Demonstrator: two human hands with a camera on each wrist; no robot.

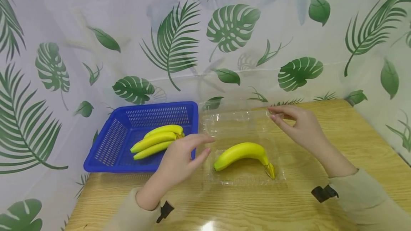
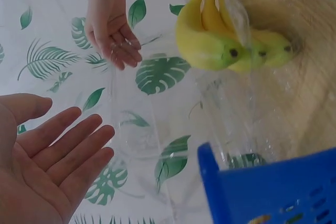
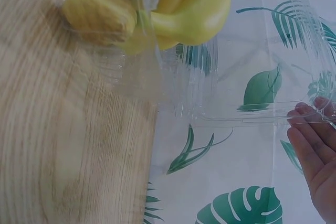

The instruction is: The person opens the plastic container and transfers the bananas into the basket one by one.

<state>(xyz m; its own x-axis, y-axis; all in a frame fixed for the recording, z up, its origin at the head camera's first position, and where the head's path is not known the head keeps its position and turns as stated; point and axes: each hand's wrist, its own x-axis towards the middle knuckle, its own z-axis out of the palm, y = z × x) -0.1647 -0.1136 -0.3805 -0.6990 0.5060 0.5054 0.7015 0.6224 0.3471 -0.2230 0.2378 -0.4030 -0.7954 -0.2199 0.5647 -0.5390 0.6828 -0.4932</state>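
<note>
A clear plastic clamshell box (image 1: pixel 244 179) lies on the table with its lid (image 1: pixel 224 117) raised towards the wall. In its base rests a bunch of yellow bananas (image 1: pixel 240 152); the left wrist view shows several tips (image 2: pixel 231 51). My right hand (image 1: pixel 302 126) pinches the right edge of the lid between thumb and fingers, also visible in the right wrist view, where the fingers (image 3: pixel 310 137) meet the lid's corner. My left hand (image 1: pixel 183 159) hovers between the basket and the box, fingers spread and nothing held; the left wrist view shows its bare palm (image 2: pixel 42 171).
A blue plastic basket (image 1: pixel 109 167) stands left of the box, holding another bunch of bananas (image 1: pixel 154 142). Behind the wooden table (image 1: pixel 321 195) hangs a white cloth (image 1: pixel 273 45) printed with green leaves.
</note>
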